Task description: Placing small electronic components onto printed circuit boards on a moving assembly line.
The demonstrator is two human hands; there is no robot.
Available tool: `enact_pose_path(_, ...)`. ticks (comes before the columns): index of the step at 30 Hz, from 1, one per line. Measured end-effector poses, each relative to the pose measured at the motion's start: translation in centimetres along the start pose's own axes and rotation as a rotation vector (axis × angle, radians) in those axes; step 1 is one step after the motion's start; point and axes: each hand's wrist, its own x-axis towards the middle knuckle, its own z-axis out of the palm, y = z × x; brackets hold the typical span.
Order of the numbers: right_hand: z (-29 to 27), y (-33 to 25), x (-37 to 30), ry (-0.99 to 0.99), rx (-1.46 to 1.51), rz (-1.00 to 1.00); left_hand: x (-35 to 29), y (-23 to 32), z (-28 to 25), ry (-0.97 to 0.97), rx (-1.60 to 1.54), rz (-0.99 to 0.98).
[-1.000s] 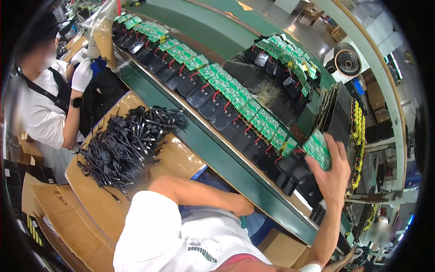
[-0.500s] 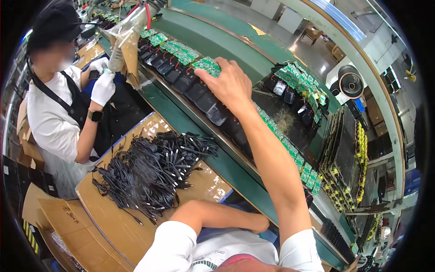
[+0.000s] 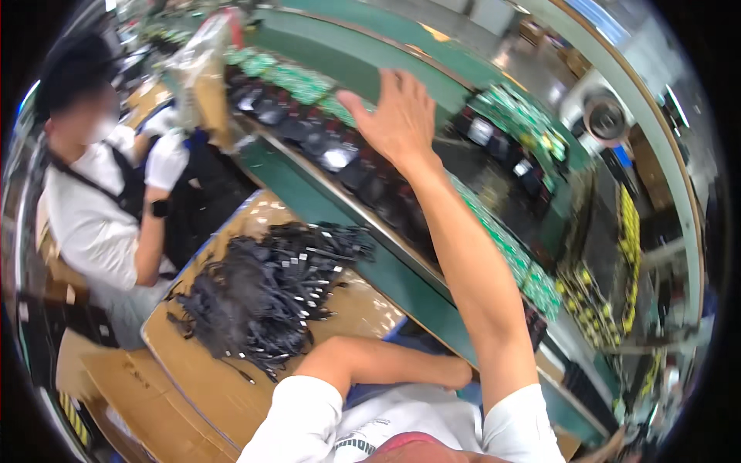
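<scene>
My right hand [image 3: 397,119] is stretched out over the row of green circuit boards [image 3: 297,83], its fingers spread and thumb apart, with nothing in it. The boards stand along the workbench, joined by red wires to black plastic housings [image 3: 340,158] on their near side. My right forearm crosses the row, hiding part of it. My left arm [image 3: 394,361] is bent across in front of my body; its hand end is at the table edge with the fingers hidden. Near that arm, a pile of black cables [image 3: 262,293] with pale tips lies on a cardboard sheet [image 3: 363,305].
At left a person [image 3: 100,193] in white gloves handles something too blurred to make out. Another cluster of circuit boards [image 3: 513,119] sits beyond my hand. Racked panels with yellow parts [image 3: 629,251] and a round fan [image 3: 604,118] are at right. An open carton [image 3: 147,393] stands lower left.
My right hand has lifted off the circuit boards and its fingers have spread. The view has shifted slightly and blurred. My left arm keeps its bent pose.
</scene>
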Motion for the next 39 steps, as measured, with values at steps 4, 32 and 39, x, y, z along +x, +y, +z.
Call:
enact_pose_path(4,-10.5,3.6,-1.2,-0.203,0.162,-0.078,0.3,-4.7,1.2,0.113,0.753,0.358)
enact_pose_path(32,-24.7,20.1,-23.5,-0.402,-0.239,0.022,-1.2,-2.2,0.3,0.233,1.091,0.382)
enact_pose_path(39,-24.3,20.4,-23.9,-0.468,-0.154,0.168,-1.6,-2.5,0.0,0.303,1.064,0.452)
